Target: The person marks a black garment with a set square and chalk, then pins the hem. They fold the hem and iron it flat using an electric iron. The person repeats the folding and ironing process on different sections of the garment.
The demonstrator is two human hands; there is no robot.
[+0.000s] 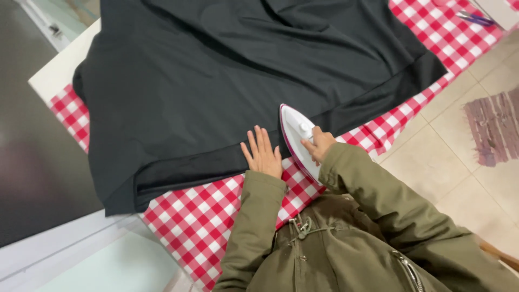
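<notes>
The right hand [319, 143] holds the handle of a white iron [296, 135] with a magenta rim, its fingers closed around it. The iron stands on the lower hem of a black garment [216, 81], at about 5 o'clock of the cloth. The left hand [263, 154] lies flat on the hem just at 9 o'clock of the iron, fingers spread wide. Under all is a red-and-white checked cloth [189, 216] on the bench.

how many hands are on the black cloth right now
1. The left hand lies flat on the black cloth. The right hand grips the iron instead.
</notes>
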